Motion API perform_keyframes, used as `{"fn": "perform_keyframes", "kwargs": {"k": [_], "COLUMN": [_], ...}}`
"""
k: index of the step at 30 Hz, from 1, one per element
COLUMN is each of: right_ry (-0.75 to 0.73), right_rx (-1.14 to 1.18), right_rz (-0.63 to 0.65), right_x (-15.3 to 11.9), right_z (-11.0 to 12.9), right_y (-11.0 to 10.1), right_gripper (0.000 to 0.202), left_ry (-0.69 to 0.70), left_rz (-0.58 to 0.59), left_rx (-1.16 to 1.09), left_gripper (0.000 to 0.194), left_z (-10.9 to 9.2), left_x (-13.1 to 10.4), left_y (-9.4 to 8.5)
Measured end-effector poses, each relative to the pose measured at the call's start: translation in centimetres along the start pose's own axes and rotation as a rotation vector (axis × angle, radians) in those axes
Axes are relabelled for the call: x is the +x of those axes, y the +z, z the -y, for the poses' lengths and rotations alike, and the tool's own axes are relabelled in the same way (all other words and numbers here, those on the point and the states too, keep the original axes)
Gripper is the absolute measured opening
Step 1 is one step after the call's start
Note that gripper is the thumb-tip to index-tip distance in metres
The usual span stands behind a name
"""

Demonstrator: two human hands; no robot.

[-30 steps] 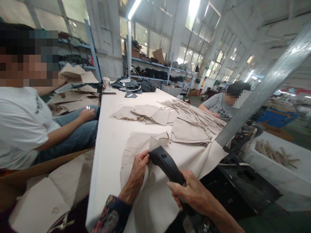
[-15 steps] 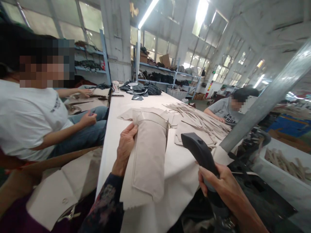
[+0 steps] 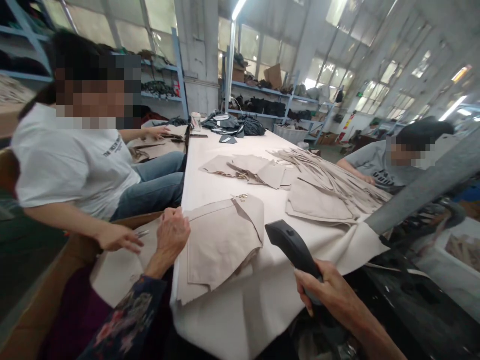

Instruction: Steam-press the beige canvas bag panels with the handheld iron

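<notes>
My right hand (image 3: 326, 287) is wrapped round a black handheld tool (image 3: 294, 245) with a curved, flat-ended nozzle, held over the near table edge. My left hand (image 3: 173, 234) is closed, its fingers curled, at the table's left edge. Whether anything is pinched in it is hidden. Just right of it lies a stack of beige fabric pieces (image 3: 221, 240), a small metal fitting (image 3: 240, 197) at its top. Below my left hand, more beige pieces (image 3: 116, 277) rest in an open cardboard box (image 3: 71, 280).
A co-worker in a white shirt sits left, one hand (image 3: 120, 239) with small snips over the box. Beige strips (image 3: 330, 172) and further pieces (image 3: 318, 200) lie across the table (image 3: 210, 187). Another person sits beyond a slanting metal post (image 3: 423, 182). Dark items (image 3: 234, 125) lie at the far end.
My left hand has left the beige piece with a pocket-like panel and moved left towards the box. The co-worker's hand has reached down over the box. The view has turned left.
</notes>
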State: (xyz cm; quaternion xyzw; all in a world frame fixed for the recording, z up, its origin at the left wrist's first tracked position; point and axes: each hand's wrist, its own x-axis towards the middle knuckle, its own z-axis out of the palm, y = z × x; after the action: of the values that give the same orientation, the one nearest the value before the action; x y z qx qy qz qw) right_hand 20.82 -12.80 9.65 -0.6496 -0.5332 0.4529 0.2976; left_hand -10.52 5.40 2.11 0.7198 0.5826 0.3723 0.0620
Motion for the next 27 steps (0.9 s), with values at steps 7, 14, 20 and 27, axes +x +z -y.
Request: {"fn": "perform_keyframes", "kwargs": {"k": [7, 14, 20, 27], "right_ry": [0.062, 0.047, -0.010, -0.084], "right_rx": [0.034, 0.006, -0.022, -0.031], "right_rz": [-0.053, -0.053, -0.110, -0.179], "right_x": [0.7, 0.1, -1.4, -3.2], "right_z": [0.2, -0.3, -0.4, -0.5], "right_y": [-0.3, -0.6, -2.3, -4.1], "right_gripper": [0.033, 0.032, 0.035, 0.040], "left_ry": [0.525, 0.803, 0.705, 0.619], "left_rz": [0.239, 0.467, 0.411, 0.296], "left_rx": [0.078, 0.000, 0.089, 0.258], "left_gripper": [0.037, 0.023, 0.025, 0.021], "left_z": [-6.3, -8.2, -9.5, -11.6], "left_x": [3.6, 7.9, 11.3, 14.1], "left_y": [5.1, 8.5, 4.9, -2.0]}}
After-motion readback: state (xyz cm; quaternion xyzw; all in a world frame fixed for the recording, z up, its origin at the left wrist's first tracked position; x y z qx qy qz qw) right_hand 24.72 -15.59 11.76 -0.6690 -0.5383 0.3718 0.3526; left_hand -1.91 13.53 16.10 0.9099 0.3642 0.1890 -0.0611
